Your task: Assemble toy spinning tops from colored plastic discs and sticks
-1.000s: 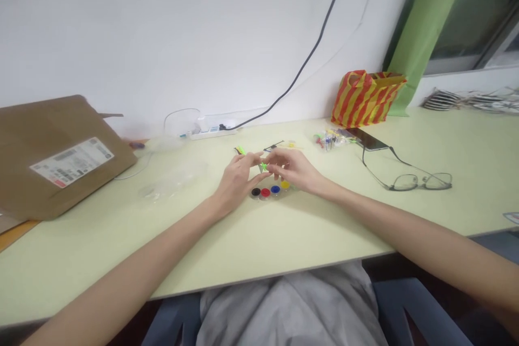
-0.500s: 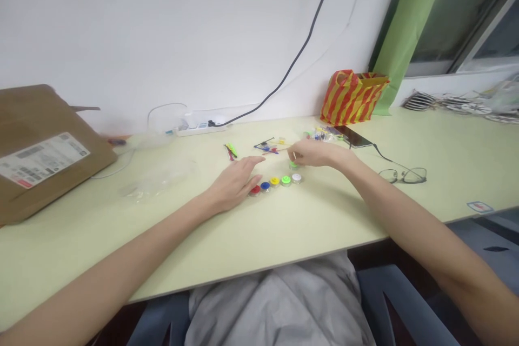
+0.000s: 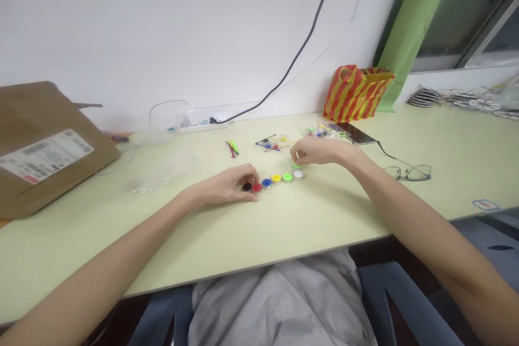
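1. Nearest me on the pale green desk (image 3: 284,227), my left hand (image 3: 227,186) lies low with its fingers curled together around the black disc (image 3: 247,186) at the left end of the row. Thumb and fingertips touch its rim; I can't tell whether it is lifted or flat on the desk.
2. The row of small round discs runs rightward from that hand: red (image 3: 257,187), blue (image 3: 266,183), yellow (image 3: 276,178), green (image 3: 287,177), then white (image 3: 298,174), each just beside the next.
3. I judge these discs light, hard and smooth plastic, apt to skid or flip if nudged. The sure hold is a fingertip pinch across the rim, from above.
4. My right hand (image 3: 318,150) hovers at the far right end of the row, fingers pinched together on a small green piece (image 3: 297,165) just above the white disc. The pinch hides most of it.
5. Past the row lie loose thin coloured sticks (image 3: 270,144) and a green and red pair (image 3: 232,147), slender and probably bendy.
6. Farther back are a pile of small coloured bits (image 3: 322,130), a phone (image 3: 357,133) and glasses (image 3: 409,172) to the right.
7. Farthest, by the wall: a power strip (image 3: 203,125), a cardboard box (image 3: 44,146) at left, and a striped bag (image 3: 354,92).
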The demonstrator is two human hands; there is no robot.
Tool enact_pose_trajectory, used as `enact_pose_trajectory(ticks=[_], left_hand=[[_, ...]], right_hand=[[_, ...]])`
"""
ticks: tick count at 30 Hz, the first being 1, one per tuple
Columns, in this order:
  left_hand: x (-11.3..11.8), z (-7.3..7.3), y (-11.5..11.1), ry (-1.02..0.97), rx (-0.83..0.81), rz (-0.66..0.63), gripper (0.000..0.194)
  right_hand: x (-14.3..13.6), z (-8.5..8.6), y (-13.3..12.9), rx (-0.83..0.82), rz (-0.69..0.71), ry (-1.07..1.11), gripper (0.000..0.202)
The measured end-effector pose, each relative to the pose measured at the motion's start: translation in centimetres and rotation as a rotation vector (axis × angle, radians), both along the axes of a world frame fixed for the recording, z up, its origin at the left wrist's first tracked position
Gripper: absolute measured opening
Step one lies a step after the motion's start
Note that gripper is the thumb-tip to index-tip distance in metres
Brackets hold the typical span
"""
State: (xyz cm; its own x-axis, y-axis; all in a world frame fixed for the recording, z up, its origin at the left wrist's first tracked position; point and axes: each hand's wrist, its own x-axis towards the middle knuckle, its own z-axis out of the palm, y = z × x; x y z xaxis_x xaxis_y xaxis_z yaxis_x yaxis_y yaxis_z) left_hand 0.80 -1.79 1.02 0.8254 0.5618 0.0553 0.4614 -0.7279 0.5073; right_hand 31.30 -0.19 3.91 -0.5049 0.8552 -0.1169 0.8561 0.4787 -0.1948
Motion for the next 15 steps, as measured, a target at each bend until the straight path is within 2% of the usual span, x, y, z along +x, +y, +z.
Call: enact_pose_trajectory(ticks=[6, 15], left_hand=[[0.13, -0.14, 0.0, 0.013, -0.032, 0.031, 0.027], [0.18, 0.04, -0.16, 0.038, -0.038, 0.06, 0.029]], right_hand=[[0.03, 0.09, -0.04, -0.05, 0.003, 0.022, 0.007], [0.07, 0.13, 0.17, -0.12, -0.02, -0.018, 0.01]])
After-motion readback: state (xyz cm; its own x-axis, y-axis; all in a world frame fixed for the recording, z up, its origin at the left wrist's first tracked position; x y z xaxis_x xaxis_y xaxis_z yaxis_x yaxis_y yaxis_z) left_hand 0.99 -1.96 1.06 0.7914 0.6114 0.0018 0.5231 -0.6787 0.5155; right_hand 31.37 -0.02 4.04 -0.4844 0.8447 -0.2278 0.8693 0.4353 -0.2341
